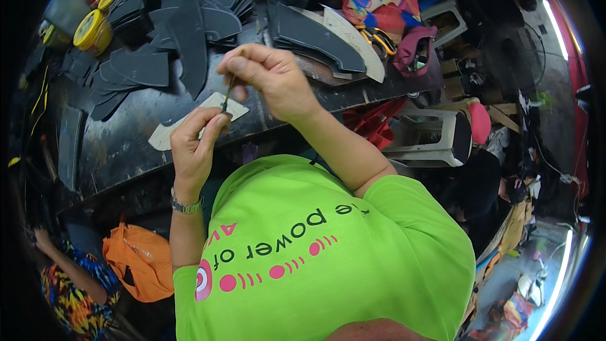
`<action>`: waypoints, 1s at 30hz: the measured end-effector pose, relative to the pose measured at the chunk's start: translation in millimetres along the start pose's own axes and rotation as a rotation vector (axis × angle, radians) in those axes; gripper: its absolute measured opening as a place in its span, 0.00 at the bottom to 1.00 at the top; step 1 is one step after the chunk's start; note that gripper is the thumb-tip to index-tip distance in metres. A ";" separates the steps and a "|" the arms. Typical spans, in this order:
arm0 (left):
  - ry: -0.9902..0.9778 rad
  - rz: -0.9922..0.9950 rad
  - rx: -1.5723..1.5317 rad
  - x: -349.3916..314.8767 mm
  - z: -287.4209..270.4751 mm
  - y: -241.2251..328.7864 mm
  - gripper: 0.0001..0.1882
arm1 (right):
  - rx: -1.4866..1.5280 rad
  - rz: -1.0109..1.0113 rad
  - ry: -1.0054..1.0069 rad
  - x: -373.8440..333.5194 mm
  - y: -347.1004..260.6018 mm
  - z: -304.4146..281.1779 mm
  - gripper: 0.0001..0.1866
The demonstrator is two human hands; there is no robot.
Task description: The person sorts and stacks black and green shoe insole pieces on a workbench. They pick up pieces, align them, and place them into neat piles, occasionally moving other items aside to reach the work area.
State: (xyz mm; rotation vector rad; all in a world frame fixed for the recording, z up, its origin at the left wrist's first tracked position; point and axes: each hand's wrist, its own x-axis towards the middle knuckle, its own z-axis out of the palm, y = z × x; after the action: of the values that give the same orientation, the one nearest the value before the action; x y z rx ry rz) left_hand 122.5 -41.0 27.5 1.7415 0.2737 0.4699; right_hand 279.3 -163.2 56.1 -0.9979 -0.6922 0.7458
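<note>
The thin, straight, olive-brown stick [228, 92] slants between both hands above the flat, cream-coloured piece [237, 108], its long axis rising slightly rightward. The left hand [193, 134] pinches its dark lower end; the right hand [278, 82] grips higher up, neither nearer.

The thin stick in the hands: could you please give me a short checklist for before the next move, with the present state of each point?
1. Thin stick held by the right hand: ok, pinched between thumb and fingers.
2. Left hand at its lower end: ok, fingertips pinched together there.
3. Kind of tip on the stick: cannot tell, too small and dark.
4. Pale template in full view: not ok, the left hand partly covers it.
5. Dark grey pieces in one neat stack: not ok, spread in several overlapping piles.
6. Scissors apart from both hands: ok, well to the right.
</note>
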 end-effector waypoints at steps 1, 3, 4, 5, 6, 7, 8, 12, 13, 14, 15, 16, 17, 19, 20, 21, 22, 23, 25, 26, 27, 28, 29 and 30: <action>-0.002 0.029 -0.003 -2.4 1.8 -0.3 0.06 | -0.050 0.000 -0.027 -2.5 -1.1 1.7 0.11; 0.006 0.028 -0.025 -4.6 4.3 -0.4 0.07 | -0.084 -0.063 -0.007 -7.8 -0.6 6.9 0.10; 0.010 0.058 -0.080 -3.6 6.0 -0.6 0.06 | -0.096 -0.078 0.012 -11.5 0.4 9.6 0.09; 0.008 0.059 -0.073 -3.1 8.4 -0.4 0.06 | -0.106 -0.100 0.029 -15.6 1.8 12.1 0.08; 0.006 0.051 -0.095 -2.1 10.9 0.3 0.06 | -0.130 -0.140 0.026 -19.2 3.5 14.5 0.07; 0.002 0.041 -0.116 -2.0 13.2 1.8 0.06 | -0.124 -0.107 0.020 -22.9 4.5 15.0 0.08; -0.051 0.036 -0.135 -3.2 15.6 4.2 0.05 | -0.123 -0.076 0.012 -26.3 5.3 14.9 0.09; -0.165 -0.034 -0.163 -9.0 22.3 13.7 0.06 | 0.001 0.047 0.037 -30.5 4.9 4.1 0.10; -0.180 -0.069 -0.165 -8.5 21.1 14.8 0.06 | 0.063 0.096 0.054 -29.4 4.5 0.8 0.09; -0.192 -0.124 -0.243 -5.7 19.8 14.4 0.09 | 0.129 0.074 0.092 -26.6 3.4 -3.5 0.08; -0.183 -0.163 -0.346 -2.3 17.9 13.1 0.13 | 0.200 0.054 0.130 -24.4 2.6 -7.2 0.08; -0.198 -0.160 -0.397 -0.9 16.8 12.0 0.15 | 0.239 -0.004 0.139 -22.3 1.8 -10.4 0.08; -0.203 -0.145 -0.479 -0.8 16.0 10.7 0.17 | 0.276 -0.066 0.152 -20.4 1.1 -13.6 0.08; -0.207 -0.132 -0.475 -5.0 16.2 8.5 0.18 | 0.251 -0.099 0.193 -18.2 2.2 -16.4 0.08; -0.201 -0.148 -0.489 -7.5 16.0 7.0 0.16 | 0.245 -0.102 0.192 -18.3 4.1 -16.3 0.07; -0.180 -0.143 -0.482 -10.4 16.3 5.5 0.16 | 0.247 -0.099 0.174 -17.7 5.9 -16.5 0.08; -0.162 -0.137 -0.479 -13.2 17.0 4.0 0.16 | 0.243 -0.094 0.154 -17.9 7.8 -16.2 0.08; -0.144 -0.131 -0.478 -15.4 17.6 2.5 0.15 | 0.238 -0.108 0.124 -17.7 9.7 -15.7 0.08; -0.094 -0.137 -0.467 -18.6 17.6 0.2 0.14 | 0.215 -0.103 0.120 -18.1 12.8 -14.1 0.08; -0.076 -0.137 -0.448 -19.1 17.2 -0.9 0.14 | 0.211 -0.108 0.115 -18.2 13.8 -13.3 0.08; -0.057 -0.139 -0.433 -19.5 16.5 -1.8 0.14 | 0.203 -0.114 0.111 -18.3 14.6 -12.4 0.08; -0.047 -0.135 -0.411 -20.1 15.9 -2.5 0.14 | 0.195 -0.108 0.098 -18.6 15.4 -11.5 0.08; -0.035 -0.134 -0.395 -20.4 15.6 -3.3 0.14 | 0.182 -0.103 0.086 -19.1 16.3 -10.5 0.07; -0.024 -0.128 -0.390 -20.5 15.3 -4.2 0.14 | 0.168 -0.098 0.075 -19.9 17.4 -9.4 0.07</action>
State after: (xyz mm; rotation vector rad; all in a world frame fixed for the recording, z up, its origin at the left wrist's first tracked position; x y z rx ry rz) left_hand 111.5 -62.3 17.5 1.3398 0.2552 0.3796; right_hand 271.6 -177.7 33.4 -0.8286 -0.5990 0.6666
